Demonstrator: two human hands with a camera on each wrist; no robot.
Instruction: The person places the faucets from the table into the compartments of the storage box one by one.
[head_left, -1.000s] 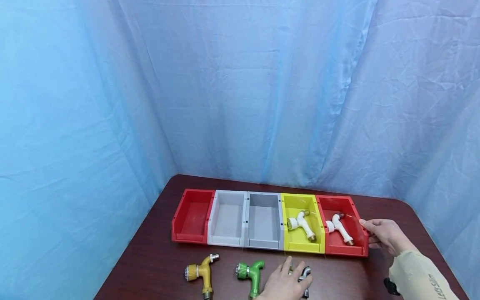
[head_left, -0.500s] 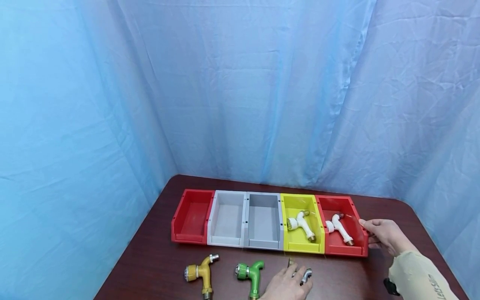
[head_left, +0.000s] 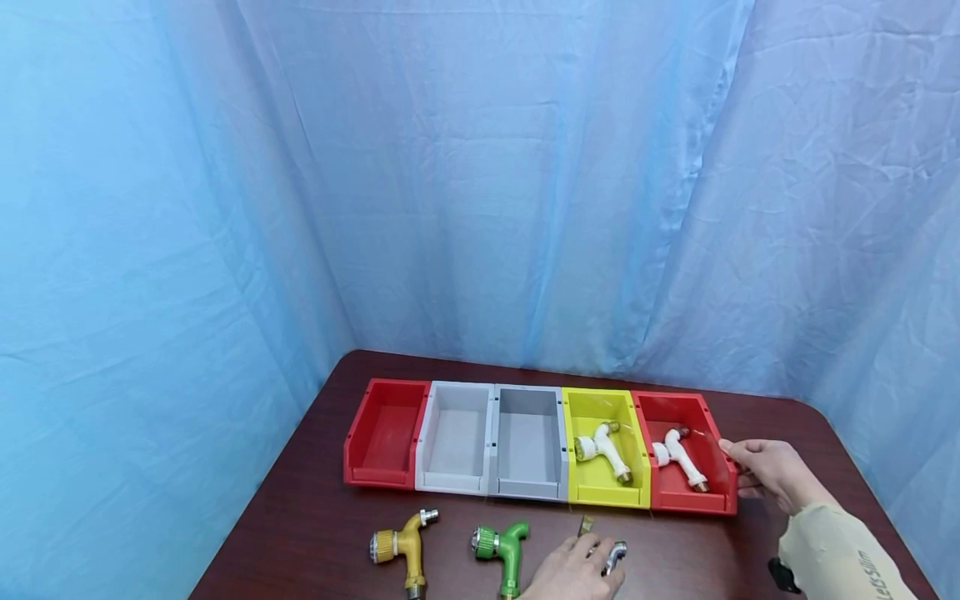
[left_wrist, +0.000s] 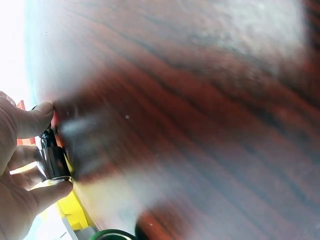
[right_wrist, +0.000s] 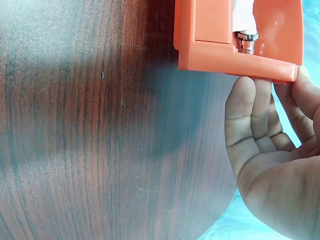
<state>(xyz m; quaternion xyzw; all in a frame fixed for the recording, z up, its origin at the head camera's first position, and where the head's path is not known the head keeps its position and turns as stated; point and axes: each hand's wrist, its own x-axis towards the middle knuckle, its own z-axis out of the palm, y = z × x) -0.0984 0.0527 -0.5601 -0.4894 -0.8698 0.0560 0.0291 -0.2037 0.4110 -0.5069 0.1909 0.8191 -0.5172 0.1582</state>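
Left-hand grip [head_left: 572, 573] is pinching a silver tap [head_left: 616, 556] in front of the yellow bin [head_left: 609, 496], right of a green tap [head_left: 511, 560] resting on the bench [head_left: 300, 521]. Right-hand grip [head_left: 772, 472] is pinching the side of the right-end red bin [head_left: 693, 502], where one white tap [head_left: 680, 461] is lying; another white tap [head_left: 606, 451] is lying in the yellow bin.

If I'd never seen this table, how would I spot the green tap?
Find the five-bin row on the dark table. In front of it, the green tap lies between a yellow tap and the left hand. Its bright green body sets it apart.
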